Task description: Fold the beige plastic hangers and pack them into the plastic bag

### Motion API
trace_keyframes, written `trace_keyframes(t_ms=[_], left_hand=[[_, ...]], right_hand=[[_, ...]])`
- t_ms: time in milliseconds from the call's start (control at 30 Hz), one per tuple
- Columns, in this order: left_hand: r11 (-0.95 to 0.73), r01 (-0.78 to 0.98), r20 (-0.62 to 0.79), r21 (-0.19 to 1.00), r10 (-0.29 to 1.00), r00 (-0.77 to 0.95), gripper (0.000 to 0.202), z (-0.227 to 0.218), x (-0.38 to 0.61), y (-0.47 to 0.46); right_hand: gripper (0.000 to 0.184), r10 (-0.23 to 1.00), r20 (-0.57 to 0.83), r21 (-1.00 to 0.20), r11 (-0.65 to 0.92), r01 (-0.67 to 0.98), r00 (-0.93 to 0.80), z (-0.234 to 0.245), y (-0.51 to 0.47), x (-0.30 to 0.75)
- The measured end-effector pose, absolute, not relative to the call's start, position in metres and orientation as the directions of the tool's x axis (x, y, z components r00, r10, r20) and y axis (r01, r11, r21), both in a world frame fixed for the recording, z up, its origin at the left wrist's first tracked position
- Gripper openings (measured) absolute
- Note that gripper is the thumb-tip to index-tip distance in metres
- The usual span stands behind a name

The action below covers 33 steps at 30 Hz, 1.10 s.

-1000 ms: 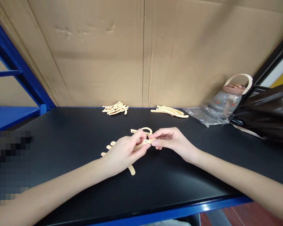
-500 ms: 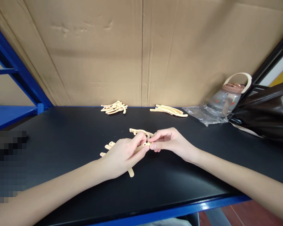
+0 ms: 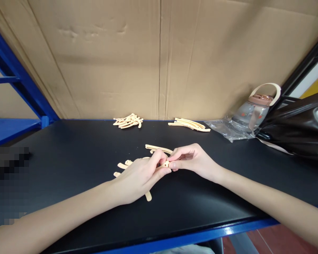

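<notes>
Slim pale beige strap [image 3: 165, 163], pinched over the middle of the counter [image 3: 69, 158].
The left hand [image 3: 139, 178] and right hand [image 3: 194, 160] both grip its end, fingers curled tight.

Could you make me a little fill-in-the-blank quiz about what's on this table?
1. The left hand and the right hand pinch one beige strip over a ____ table.
2. One heap of strips and another heap lie by the ____ wall.
3. The water bottle is at the table's far ____ end.
Missing words: black; cardboard; right.
</notes>
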State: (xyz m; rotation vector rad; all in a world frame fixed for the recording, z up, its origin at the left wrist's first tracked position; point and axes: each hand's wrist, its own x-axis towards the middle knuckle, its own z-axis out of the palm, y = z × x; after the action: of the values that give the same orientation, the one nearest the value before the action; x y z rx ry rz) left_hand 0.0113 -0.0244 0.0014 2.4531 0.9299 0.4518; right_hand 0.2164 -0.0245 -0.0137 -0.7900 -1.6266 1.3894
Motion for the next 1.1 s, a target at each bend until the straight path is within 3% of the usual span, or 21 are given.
trace_keyframes(t_ms=[167,300,500,600,700,833,933,1100], left_hand=[[-0.662,0.545,0.142,0.514,0.693,0.707,0.024,0.0,0.011,-0.025],[-0.663,0.563,0.129,0.493,0.696,0.707,0.026,0.0,0.012,-0.027],[-0.663,0.603,0.054,0.444,0.692,0.72,0.028,0.001,0.015,-0.024],[-0.657,0.594,0.071,0.463,0.696,0.715,0.027,-0.001,0.015,-0.023],[-0.641,0.587,0.077,0.495,0.705,0.705,0.021,0.001,0.014,-0.024],[-0.654,0.574,0.069,0.492,0.687,0.724,0.011,0.008,0.011,-0.03],[-0.751,0.548,0.165,0.368,0.633,0.757,0.002,0.007,0.007,-0.03],[-0.878,0.478,0.392,0.025,0.449,0.803,0.009,-0.003,-0.001,-0.019]], right_hand=[[0.009,0.859,0.246,-0.967,0.247,-0.056,-0.45,-0.012,-0.028,0.216],[0.008,0.839,0.267,-0.938,0.338,0.071,-0.474,-0.008,-0.028,0.218],[0.016,0.723,0.359,-0.712,0.621,0.327,-0.591,-0.003,-0.031,0.221],[0.014,0.709,0.384,-0.644,0.665,0.379,-0.591,-0.003,-0.033,0.22],[0.008,0.75,0.358,-0.673,0.621,0.403,-0.557,-0.003,-0.034,0.219],[0.008,0.812,0.275,-0.796,0.493,0.352,-0.515,-0.006,-0.034,0.217],[0.01,0.83,0.256,-0.836,0.447,0.317,-0.495,-0.008,-0.034,0.218],[0.009,0.834,0.254,-0.832,0.446,0.329,-0.489,-0.01,-0.031,0.22]])
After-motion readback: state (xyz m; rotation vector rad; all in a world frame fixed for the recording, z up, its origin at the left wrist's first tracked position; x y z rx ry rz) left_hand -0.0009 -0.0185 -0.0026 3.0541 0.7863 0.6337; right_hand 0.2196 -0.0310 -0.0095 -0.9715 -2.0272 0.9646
